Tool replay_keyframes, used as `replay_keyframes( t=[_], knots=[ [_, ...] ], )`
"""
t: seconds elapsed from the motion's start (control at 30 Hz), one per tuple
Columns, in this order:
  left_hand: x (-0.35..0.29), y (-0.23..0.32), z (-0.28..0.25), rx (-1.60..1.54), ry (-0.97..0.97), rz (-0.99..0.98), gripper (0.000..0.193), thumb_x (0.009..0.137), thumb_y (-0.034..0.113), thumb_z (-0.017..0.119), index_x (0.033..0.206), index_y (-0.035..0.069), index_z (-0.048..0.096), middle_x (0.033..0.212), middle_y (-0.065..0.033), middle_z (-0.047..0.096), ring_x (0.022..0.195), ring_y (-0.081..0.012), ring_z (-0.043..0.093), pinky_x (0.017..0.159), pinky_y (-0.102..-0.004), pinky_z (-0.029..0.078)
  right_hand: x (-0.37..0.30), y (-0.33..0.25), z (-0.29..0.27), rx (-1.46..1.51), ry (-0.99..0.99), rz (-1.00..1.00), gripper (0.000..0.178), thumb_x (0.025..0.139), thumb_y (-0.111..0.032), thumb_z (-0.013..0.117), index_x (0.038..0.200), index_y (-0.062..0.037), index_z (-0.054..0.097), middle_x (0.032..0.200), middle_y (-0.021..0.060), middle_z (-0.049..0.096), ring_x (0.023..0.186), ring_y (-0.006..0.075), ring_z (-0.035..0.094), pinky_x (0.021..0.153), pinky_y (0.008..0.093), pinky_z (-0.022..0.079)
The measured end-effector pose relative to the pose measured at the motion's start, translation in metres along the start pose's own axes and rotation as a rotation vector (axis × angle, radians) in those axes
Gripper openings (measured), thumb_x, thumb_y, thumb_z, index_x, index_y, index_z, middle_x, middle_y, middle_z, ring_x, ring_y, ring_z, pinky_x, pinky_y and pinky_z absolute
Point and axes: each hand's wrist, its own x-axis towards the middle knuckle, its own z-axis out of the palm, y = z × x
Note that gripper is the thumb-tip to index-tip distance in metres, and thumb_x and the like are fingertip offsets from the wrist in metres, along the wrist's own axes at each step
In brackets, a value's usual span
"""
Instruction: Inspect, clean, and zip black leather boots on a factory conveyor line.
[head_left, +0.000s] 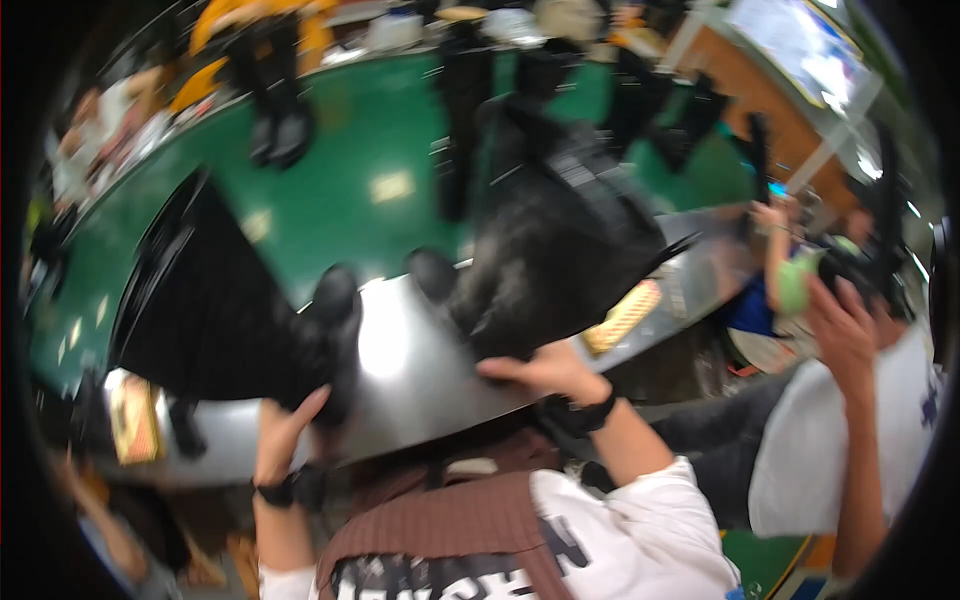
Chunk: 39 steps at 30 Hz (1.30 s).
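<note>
Two tall black boots are in my hands, tilted with their wide shafts spread apart and their rounded toes close together in the middle. My left hand point(288, 430) is closed on the left black boot point(205, 310) near its foot end, thumb on the near side. The right black boot point(560, 250) is held by my right hand point(550, 372), gripped from below; its shaft leans away to the far right. Most of my fingers are hidden behind the boots. Motion blurs both boots. Beneath them runs a shiny metal ledge point(400, 415).
Past the ledge lies a green work surface point(350, 200), with more black boots point(280, 110) along its far side. Yellow patterned pieces point(622, 315) rest on the ledge at either side. Close on my right sits a person in a white shirt point(835, 440); other people are across the surface.
</note>
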Motion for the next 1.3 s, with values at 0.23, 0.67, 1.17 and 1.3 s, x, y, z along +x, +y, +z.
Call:
replay_keyframes(
  t=[0.23, 0.67, 1.17, 1.3],
  knots=[
    [-0.003, -0.011, 0.014, -0.658, -0.041, -0.015, 0.039, 0.088, 0.007, 0.064, 0.125, 0.002, 0.056, 0.119, -0.007, 0.062, 0.108, -0.0194, 0.06, 0.095, -0.036, 0.047, 0.005, -0.015, 0.054, 0.834, 0.073, 0.167, 0.037, 0.087, -0.011, 0.061, 0.121, 0.0025, 0.057, 0.121, 0.0107, 0.062, 0.108, 0.0213, 0.062, 0.096, 0.0358, 0.048],
    [-0.01, -0.009, 0.044, -0.995, -0.238, -0.02, 0.044, 0.091, 0.022, 0.06, 0.13, 0.003, 0.052, 0.128, -0.0103, 0.059, 0.119, -0.0247, 0.055, 0.105, -0.0469, 0.04, 0.01, -0.037, 0.085, 1.155, -0.008, 0.052, 0.046, 0.087, -0.032, 0.06, 0.121, -0.0009, 0.059, 0.119, 0.0096, 0.064, 0.111, 0.0235, 0.06, 0.098, 0.039, 0.045],
    [-0.01, -0.013, 0.05, -0.992, -0.182, -0.041, 0.047, 0.09, 0.026, 0.06, 0.129, 0.001, 0.052, 0.127, -0.0111, 0.06, 0.117, -0.0245, 0.056, 0.104, -0.0427, 0.04, 0.008, -0.025, 0.082, 1.156, 0.001, 0.046, 0.048, 0.087, -0.033, 0.061, 0.122, 0.0, 0.057, 0.121, 0.0105, 0.063, 0.112, 0.0241, 0.059, 0.098, 0.0391, 0.046],
    [-0.012, -0.013, 0.049, -0.973, -0.178, -0.046, 0.047, 0.09, 0.027, 0.06, 0.129, 0.001, 0.052, 0.127, -0.0116, 0.059, 0.118, -0.0249, 0.056, 0.105, -0.043, 0.04, 0.008, -0.024, 0.083, 1.179, 0.039, 0.051, 0.048, 0.087, -0.032, 0.06, 0.122, -0.0001, 0.057, 0.12, 0.0106, 0.063, 0.112, 0.0241, 0.059, 0.098, 0.0391, 0.046]
  ],
)
